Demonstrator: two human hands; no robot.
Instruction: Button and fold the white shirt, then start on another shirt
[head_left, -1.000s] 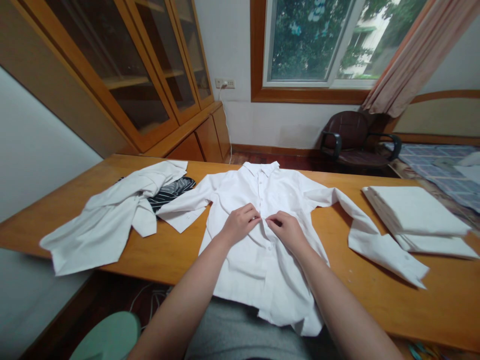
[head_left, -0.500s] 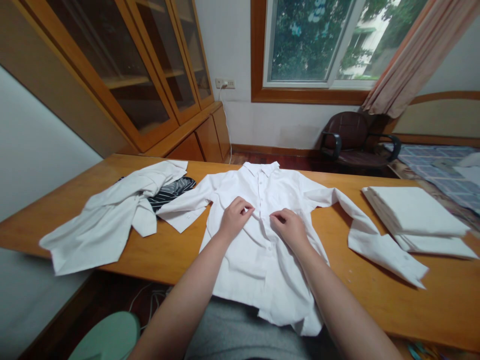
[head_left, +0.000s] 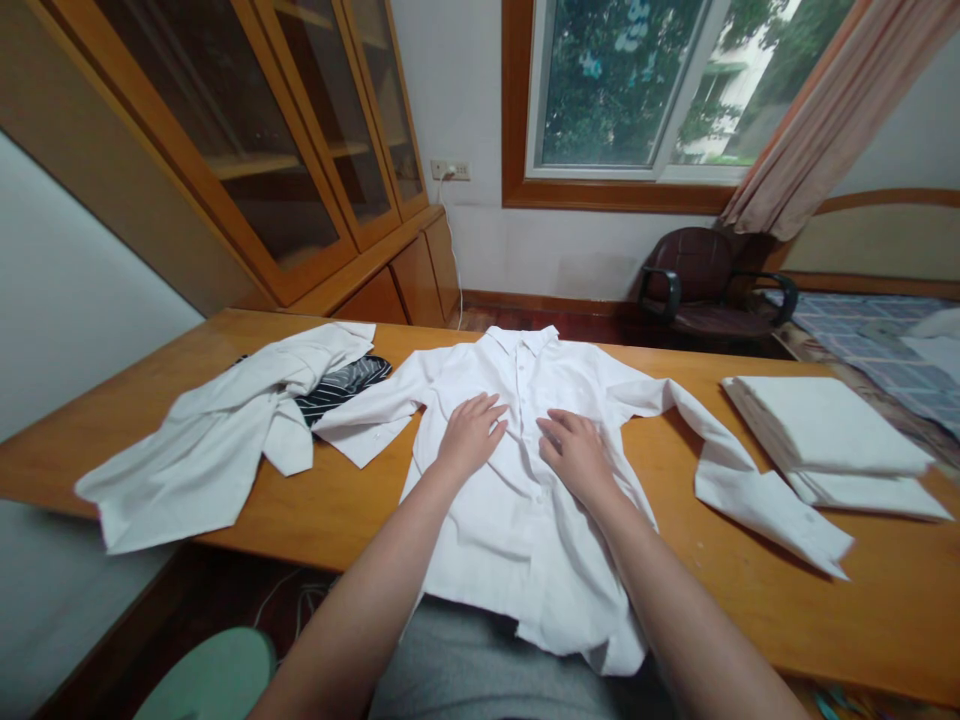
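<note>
Both hands (head_left: 466, 440) (head_left: 581, 460) have uncurled, fingers (head_left: 480, 406) spread over the shirt (head_left: 487, 545), folded cloth (head_left: 832, 425) beside it

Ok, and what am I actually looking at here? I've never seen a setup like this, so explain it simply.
There's no machine here, just a person's bare left hand and right hand. The view comes from a camera on that person's head, looking forward and down. On the wooden table lies a white long-sleeved button-up shirt, collar pointing away. To its left, a rumpled white cloth partly covers a black-and-white striped cloth; to its right is a folded white cloth stack. The hands are over the shirt front, either side of the buttons, fingers loosely spread; neither seems to hold anything.
</note>
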